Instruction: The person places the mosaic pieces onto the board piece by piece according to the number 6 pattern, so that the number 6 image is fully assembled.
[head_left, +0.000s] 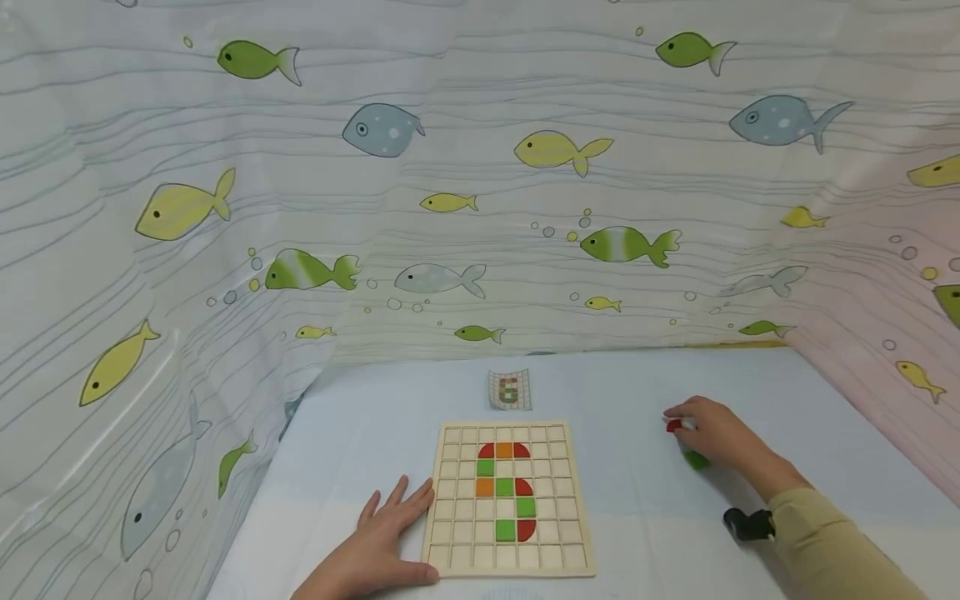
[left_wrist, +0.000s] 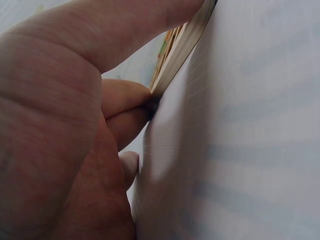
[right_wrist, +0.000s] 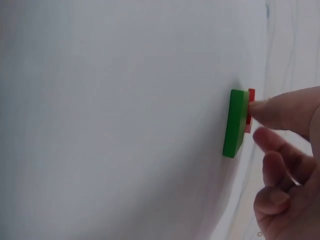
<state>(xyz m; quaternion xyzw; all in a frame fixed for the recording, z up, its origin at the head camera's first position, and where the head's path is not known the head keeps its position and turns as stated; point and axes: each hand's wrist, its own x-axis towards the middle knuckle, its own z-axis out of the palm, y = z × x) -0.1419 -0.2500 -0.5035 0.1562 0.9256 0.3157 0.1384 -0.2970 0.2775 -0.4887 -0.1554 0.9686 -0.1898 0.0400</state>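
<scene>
A square wooden grid board (head_left: 467,557) lies on the table, with red, orange and green tiles forming a figure in its cells. Along its left edge rests my left hand (head_left: 381,542), fingers spread, the thumb at the lower left corner. In the left wrist view the thumb and fingers touch the board's side (left_wrist: 181,55). Off to the right, my right hand (head_left: 712,432) pinches a red tile (head_left: 673,425) between thumb and forefinger, low over the table. Just beside it lies a green tile (right_wrist: 234,125), partly covering the red tile in the right wrist view.
Behind the board lies a small paper card (head_left: 509,390) printed with a similar coloured figure on a grid. A pale cloth (head_left: 622,500) covers the table. Fish-patterned curtains (head_left: 510,275) rise at the back and both sides. A black device (head_left: 748,525) sits at the right wrist.
</scene>
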